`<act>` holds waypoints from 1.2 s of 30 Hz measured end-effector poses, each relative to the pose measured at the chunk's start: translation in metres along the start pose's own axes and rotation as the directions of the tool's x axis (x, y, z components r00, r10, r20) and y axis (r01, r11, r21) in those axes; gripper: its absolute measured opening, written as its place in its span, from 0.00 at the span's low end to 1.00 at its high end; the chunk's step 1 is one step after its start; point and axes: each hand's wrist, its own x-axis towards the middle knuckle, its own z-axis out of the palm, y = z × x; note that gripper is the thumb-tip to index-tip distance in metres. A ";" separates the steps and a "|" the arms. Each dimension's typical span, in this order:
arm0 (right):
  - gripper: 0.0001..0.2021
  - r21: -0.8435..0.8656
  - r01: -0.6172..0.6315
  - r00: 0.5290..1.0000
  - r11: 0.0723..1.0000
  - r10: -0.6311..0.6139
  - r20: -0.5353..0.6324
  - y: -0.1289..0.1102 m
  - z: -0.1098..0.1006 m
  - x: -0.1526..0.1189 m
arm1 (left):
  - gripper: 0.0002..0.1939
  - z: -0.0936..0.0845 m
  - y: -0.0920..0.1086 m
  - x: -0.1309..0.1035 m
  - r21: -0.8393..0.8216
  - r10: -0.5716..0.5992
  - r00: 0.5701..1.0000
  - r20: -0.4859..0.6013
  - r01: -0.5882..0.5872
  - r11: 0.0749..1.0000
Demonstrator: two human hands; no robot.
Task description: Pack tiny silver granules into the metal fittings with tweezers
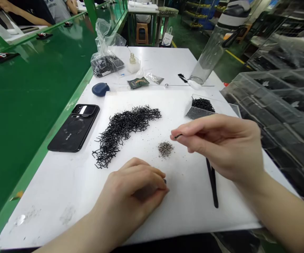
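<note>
A thin, short black piece (pixel 178 136) is pinched between the fingertips of the right hand (pixel 227 147), right of the frame's centre, nearly level; a small dark thing (pixel 165 181) peeps from the fingertips of the left hand (pixel 134 188), lower centre, mostly hidden and perhaps another such piece; a curved heap of bent black pieces (pixel 125 123) lies loose and tangled left of centre; a low mound of tiny brownish bits (pixel 165 149) sits just below centre, strays scattered around it.

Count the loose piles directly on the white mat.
2: a curved pile of black bent pieces, at left, and a small brown-speckled pile near the right hand. The left hand may hide more.
</note>
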 end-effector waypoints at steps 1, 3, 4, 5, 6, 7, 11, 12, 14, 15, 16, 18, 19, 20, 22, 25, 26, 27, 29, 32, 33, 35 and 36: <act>0.11 -0.030 0.025 0.999 0.999 -0.025 -0.030 0.000 -0.006 0.005 | 0.14 0.002 -0.003 -0.002 0.045 0.036 0.999 -0.017 -0.035 0.998; 0.10 -0.106 0.071 0.991 0.992 -0.083 -0.109 -0.001 -0.025 0.016 | 0.14 0.005 -0.007 -0.005 0.103 0.112 0.993 -0.044 -0.108 0.989; 0.08 -0.161 0.067 0.985 0.985 -0.091 -0.149 -0.001 -0.036 0.023 | 0.14 0.006 -0.009 -0.006 0.121 0.118 0.992 -0.047 -0.112 0.986; 0.07 -0.217 0.049 0.979 0.975 -0.090 -0.185 0.000 -0.049 0.030 | 0.14 0.006 -0.009 -0.006 0.133 0.109 0.993 -0.048 -0.102 0.986; 0.07 -0.269 0.029 0.974 0.963 -0.087 -0.207 0.001 -0.061 0.036 | 0.13 0.007 -0.009 -0.007 0.140 0.084 0.995 -0.051 -0.076 0.987; 0.06 -0.319 -0.011 0.976 0.948 -0.059 -0.208 0.003 -0.073 0.041 | 0.12 0.006 -0.008 -0.007 0.142 0.049 0.997 -0.057 -0.041 0.989; 0.02 -0.483 -0.166 0.978 0.860 0.081 -0.193 0.016 -0.102 0.055 | 0.10 0.005 -0.002 -0.005 0.129 -0.026 0.997 -0.072 0.035 0.991; 0.03 -0.512 -0.195 0.975 0.837 0.109 -0.193 0.018 -0.105 0.057 | 0.09 0.005 -0.002 -0.005 0.130 -0.032 0.997 -0.071 0.041 0.991; 0.04 -0.557 -0.234 0.968 0.797 0.141 -0.205 0.019 -0.109 0.059 | 0.08 0.005 -0.002 -0.005 0.137 -0.034 0.997 -0.070 0.044 0.990; 0.04 -0.572 -0.247 0.967 0.782 0.158 -0.202 0.016 -0.111 0.060 | 0.08 0.005 -0.002 -0.005 0.140 -0.032 0.997 -0.071 0.042 0.989; 0.04 -0.582 -0.256 0.965 0.772 0.172 -0.197 0.012 -0.113 0.060 | 0.07 0.005 -0.002 -0.004 0.142 -0.029 0.997 -0.071 0.039 0.989; 0.08 -0.589 -0.269 0.963 0.762 0.230 -0.143 0.000 -0.116 0.058 | 0.07 0.005 -0.002 -0.004 0.149 -0.025 0.997 -0.069 0.035 0.988; 0.12 -0.589 -0.278 0.957 0.759 0.274 -0.098 -0.007 -0.117 0.056 | 0.07 0.005 -0.002 -0.004 0.153 -0.024 0.997 -0.067 0.034 0.988; 0.16 -0.593 -0.294 0.935 0.749 0.353 -0.017 -0.013 -0.116 0.054 | 0.07 0.005 -0.002 -0.003 0.156 -0.024 0.998 -0.066 0.034 0.987; 0.21 -0.630 -0.336 0.811 0.700 0.555 0.184 -0.019 -0.111 0.048 | 0.08 0.006 -0.001 -0.003 0.158 -0.028 0.998 -0.064 0.038 0.987; 0.19 -0.721 -0.335 0.557 0.607 0.745 0.368 -0.013 -0.096 0.037 | 0.09 0.006 0.003 -0.003 0.151 -0.043 0.997 -0.061 0.052 0.987; 0.18 -0.736 -0.319 0.524 0.597 0.758 0.388 -0.009 -0.091 0.034 | 0.09 0.006 0.004 -0.003 0.149 -0.051 0.997 -0.060 0.059 0.987; 0.17 -0.740 -0.302 0.525 0.601 0.753 0.397 -0.005 -0.087 0.031 | 0.09 0.006 0.005 -0.003 0.149 -0.060 0.996 -0.059 0.068 0.986; 0.15 -0.728 -0.273 0.543 0.629 0.725 0.423 0.002 -0.084 0.027 | 0.08 0.005 0.006 -0.003 0.152 -0.085 0.995 -0.057 0.093 0.984; 0.12 -0.672 -0.253 0.554 0.696 0.674 0.489 0.002 -0.088 0.027 | 0.08 0.005 0.004 -0.003 0.168 -0.104 0.993 -0.058 0.112 0.979; 0.13 -0.623 -0.266 0.581 0.736 0.638 0.506 0.000 -0.091 0.029 | 0.08 0.004 0.003 -0.003 0.172 -0.094 0.994 -0.057 0.102 0.980; 0.16 -0.459 -0.313 0.709 0.831 0.526 0.470 -0.004 -0.092 0.033 | 0.09 0.004 0.000 -0.003 0.172 -0.058 0.997 -0.046 0.065 0.983; 0.18 -0.366 -0.328 0.784 0.871 0.467 0.408 -0.005 -0.091 0.036 | 0.09 0.004 -0.001 -0.004 0.171 -0.049 0.998 -0.045 0.056 0.984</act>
